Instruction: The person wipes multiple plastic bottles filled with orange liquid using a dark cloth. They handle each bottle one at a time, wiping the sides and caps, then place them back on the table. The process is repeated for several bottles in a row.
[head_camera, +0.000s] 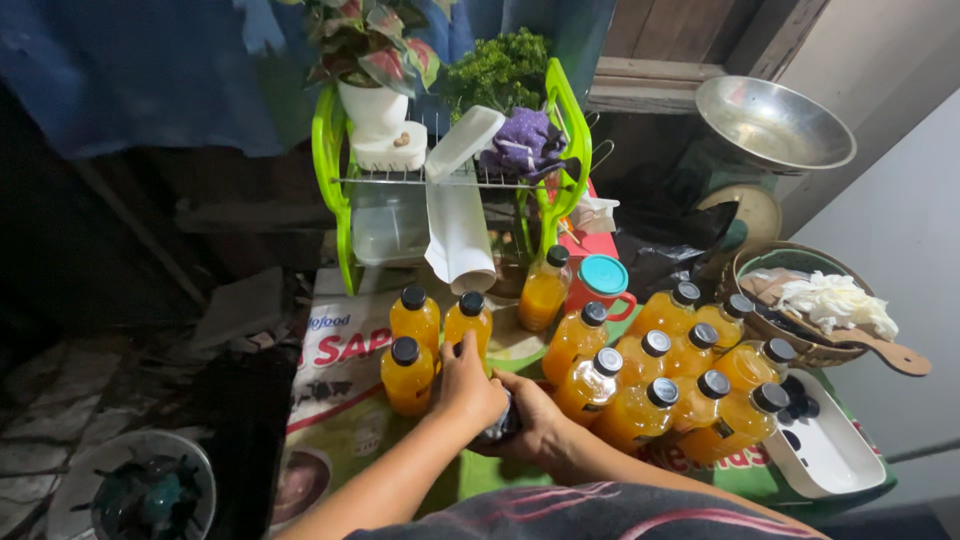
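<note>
Both hands meet at the front of the worktop (340, 400), over a bottle (497, 428) of which only a dark sliver shows between them. The left hand (468, 385) lies on top of it, fingers curled down over the cap end; the right hand (535, 420) wraps it from below, fingers clenched around the body. Its colour and fill cannot be made out.

Just left stand three bottles of orange juice (415, 320) with black caps. To the right a crowd of the same bottles (660, 385) stands packed together. Behind them are a red mug with a teal lid (600, 285), a green dish rack (330, 170), a woven basket (800, 345) and a white tray (830, 455), cut partly by the frame edge.
</note>
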